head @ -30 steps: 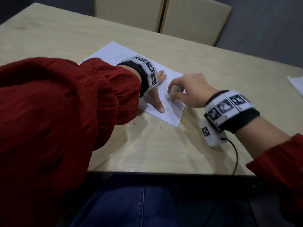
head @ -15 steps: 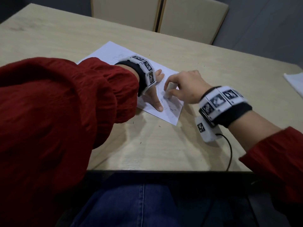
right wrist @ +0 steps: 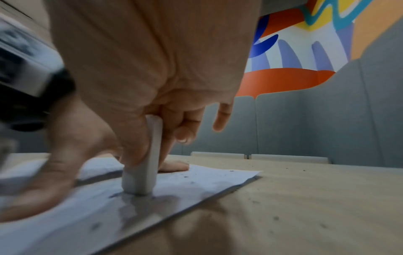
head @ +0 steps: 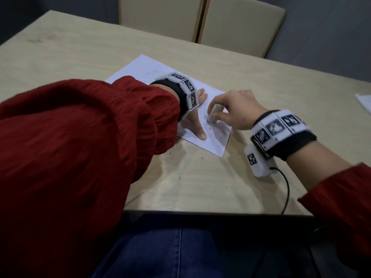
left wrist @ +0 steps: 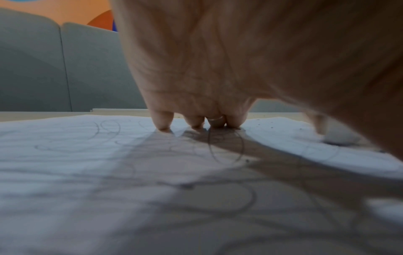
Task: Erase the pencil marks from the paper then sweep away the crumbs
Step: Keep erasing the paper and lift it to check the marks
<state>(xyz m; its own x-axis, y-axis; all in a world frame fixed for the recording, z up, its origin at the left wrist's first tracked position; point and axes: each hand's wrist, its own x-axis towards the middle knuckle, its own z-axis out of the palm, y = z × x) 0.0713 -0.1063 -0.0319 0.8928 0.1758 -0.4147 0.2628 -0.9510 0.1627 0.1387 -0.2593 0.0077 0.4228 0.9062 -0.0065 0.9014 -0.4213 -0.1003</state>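
Observation:
A white sheet of paper (head: 144, 69) with faint pencil loops (left wrist: 224, 148) lies on the wooden table (head: 80, 47). My left hand (head: 197, 119) presses flat on the sheet, fingers spread, thumb stretched toward the near edge. My right hand (head: 230, 111) pinches a white eraser (head: 213, 114) upright between thumb and fingers; in the right wrist view the eraser (right wrist: 144, 165) stands with its lower end on the paper (right wrist: 196, 182) near the right corner. Dark eraser crumbs (head: 219, 137) dot the sheet and the table around it.
Two beige chair backs (head: 200, 21) stand at the table's far side. Another white sheet (head: 364, 102) shows at the right edge. A black cable (head: 286, 189) runs from my right wrist unit over the near table edge. My red left sleeve (head: 80, 147) hides the paper's left part.
The right hand with the eraser shifted back and forth a little over the paper's right part, rubbing. The left hand has stayed pressed in place.

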